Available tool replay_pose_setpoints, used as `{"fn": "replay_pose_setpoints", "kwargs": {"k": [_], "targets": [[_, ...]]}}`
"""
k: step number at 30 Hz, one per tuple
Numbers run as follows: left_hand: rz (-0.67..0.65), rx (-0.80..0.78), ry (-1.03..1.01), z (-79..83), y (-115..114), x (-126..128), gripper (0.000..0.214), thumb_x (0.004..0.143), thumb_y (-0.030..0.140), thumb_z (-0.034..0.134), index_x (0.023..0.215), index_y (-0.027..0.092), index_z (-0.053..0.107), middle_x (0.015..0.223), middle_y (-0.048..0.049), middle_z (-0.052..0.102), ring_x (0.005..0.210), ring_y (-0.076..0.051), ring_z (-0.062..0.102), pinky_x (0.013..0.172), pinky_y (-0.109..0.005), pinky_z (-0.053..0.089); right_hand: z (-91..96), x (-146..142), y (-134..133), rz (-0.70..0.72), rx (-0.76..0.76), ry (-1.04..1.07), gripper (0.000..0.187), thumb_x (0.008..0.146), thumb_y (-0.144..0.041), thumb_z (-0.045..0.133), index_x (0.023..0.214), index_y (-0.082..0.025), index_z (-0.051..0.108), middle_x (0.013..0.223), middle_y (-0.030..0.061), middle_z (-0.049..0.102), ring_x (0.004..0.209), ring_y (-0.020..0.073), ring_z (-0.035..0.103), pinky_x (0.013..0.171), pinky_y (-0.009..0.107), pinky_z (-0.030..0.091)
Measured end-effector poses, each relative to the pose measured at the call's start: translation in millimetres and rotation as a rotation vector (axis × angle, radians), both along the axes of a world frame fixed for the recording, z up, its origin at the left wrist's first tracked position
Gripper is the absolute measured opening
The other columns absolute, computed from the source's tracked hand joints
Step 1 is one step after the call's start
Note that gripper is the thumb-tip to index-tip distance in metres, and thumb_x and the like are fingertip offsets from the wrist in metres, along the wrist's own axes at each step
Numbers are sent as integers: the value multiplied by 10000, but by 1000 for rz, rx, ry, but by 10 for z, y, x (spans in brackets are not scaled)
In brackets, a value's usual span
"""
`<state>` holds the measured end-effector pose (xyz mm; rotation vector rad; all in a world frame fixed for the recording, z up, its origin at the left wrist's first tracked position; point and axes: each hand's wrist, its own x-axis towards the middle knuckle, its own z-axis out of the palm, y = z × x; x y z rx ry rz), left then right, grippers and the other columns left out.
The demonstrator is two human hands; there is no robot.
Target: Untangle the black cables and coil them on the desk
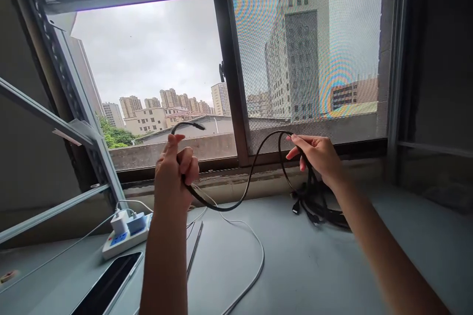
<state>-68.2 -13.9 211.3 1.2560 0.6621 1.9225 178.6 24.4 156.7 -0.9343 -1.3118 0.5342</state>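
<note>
- Two hands hold a black cable (224,209) before the window (229,93): left hand (174,165) closed near its plug (199,126), right hand (314,152) pinching it farther along.
- Length between them lifted, sagging, not pulled straight.
- Cable heap (325,212) lies on the counter (303,270) below the window's right side; any link unclear.

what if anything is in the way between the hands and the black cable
Nothing visible: the left hand and right hand both hold the black cable directly, and nothing crosses in front of the stretch between them.
</note>
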Motion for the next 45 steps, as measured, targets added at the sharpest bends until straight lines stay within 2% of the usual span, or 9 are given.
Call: {"fn": "replay_pose_setpoints", "kwargs": {"k": [10,14,19,27,30,34,37,41,45], "targets": [[217,109,-128,-28,5,-6,249,996,296,372,833,199,534,373,97,303,296,-50,184,338,-220,118,67,206,-65,-29,-21,68,283,773,-415,652,716,-141,698,624,23,681,343,45,455,403,202,390],[241,167,-109,-41,24,78,220,964,327,431,825,200,547,363,97,300,285,-57,157,317,-223,84,77,168,-110,216,-73,112,342,754,-491,679,852,-164,698,565,-39,581,437,45,490,452,170,393],[187,177,67,-84,6,247,221,875,419,572,846,201,548,378,109,311,291,-42,168,294,-192,92,46,-17,-96,517,-168,286,363,767,-536,657,875,-194,601,656,-39,609,540,73,585,529,185,473],[130,44,446,-283,-34,643,653,725,482,715,1192,207,350,589,87,567,297,-39,389,304,-153,282,26,-282,-252,622,-164,-49,370,807,-484,650,1014,-187,571,760,-12,651,621,106,668,579,216,529],[57,-36,505,-346,-21,713,676,746,428,704,1235,188,303,617,78,576,316,-55,442,320,-166,349,9,-319,-320,691,-106,-198,359,840,-469,616,1055,-184,586,817,10,675,663,102,665,585,208,519],[36,-70,410,-356,56,708,544,798,306,642,1210,167,316,628,63,596,312,-65,460,328,-181,383,-3,-323,-324,668,-37,-216,296,882,-387,583,1098,-184,596,843,24,696,725,105,657,665,229,525],[131,-13,381,-326,157,613,422,835,205,550,1178,175,306,705,33,641,323,-70,498,336,-183,387,43,-238,-299,500,1,-108,333,892,-357,572,1160,-159,569,738,13,682,703,118,658,704,257,531],[360,97,387,-264,267,402,319,864,108,414,1151,184,296,743,21,640,300,-70,479,344,-208,379,159,55,-338,329,26,244,335,925,-373,505,1153,-144,593,476,-73,472,430,76,482,495,204,466],[604,186,383,-200,280,215,322,856,55,380,1142,181,303,755,18,614,281,-61,412,338,-230,372,223,473,-449,427,-17,514,294,953,-323,444,982,-170,693,420,-109,208,328,30,100,315,147,189]]}}
